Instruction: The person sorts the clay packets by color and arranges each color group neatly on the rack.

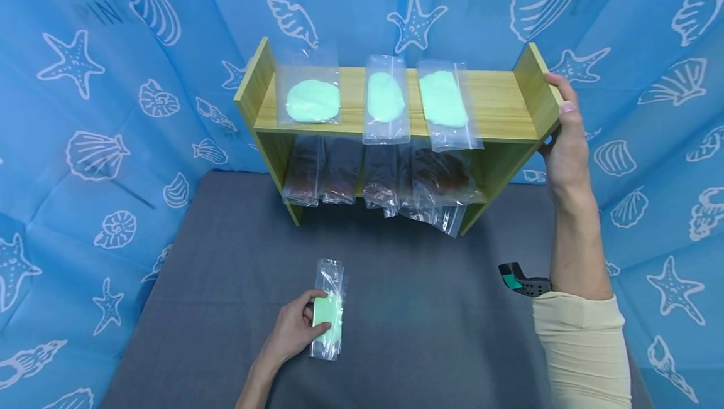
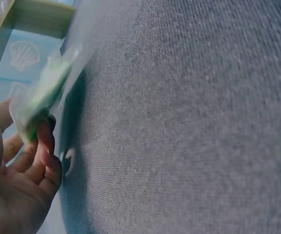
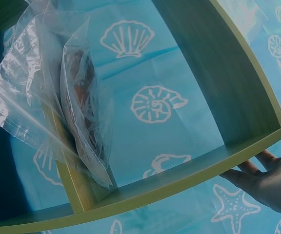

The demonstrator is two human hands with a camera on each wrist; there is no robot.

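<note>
My left hand point(image 1: 295, 328) pinches a narrow clear zip bag point(image 1: 335, 308) with pale green contents, thumb on one side and fingers on the other. In the left wrist view this bag point(image 2: 45, 90) tilts close over the grey cloth. My right hand point(image 1: 567, 145) grips the upper right side panel of a two-tier wooden shelf point(image 1: 498, 92). In the right wrist view its fingers point(image 3: 245, 178) lie against the outside of that panel. The top tier carries a wide pale green bag point(image 1: 313, 101), a narrow one point(image 1: 386, 98) and a slanted one point(image 1: 444, 100).
Several clear bags with dark brown contents point(image 1: 341, 170) fill the lower tier, their ends hanging over its front edge. Grey cloth point(image 1: 226, 283) covers the table under the shelf. A blue curtain with shell prints point(image 1: 141, 164) hangs behind and at both sides.
</note>
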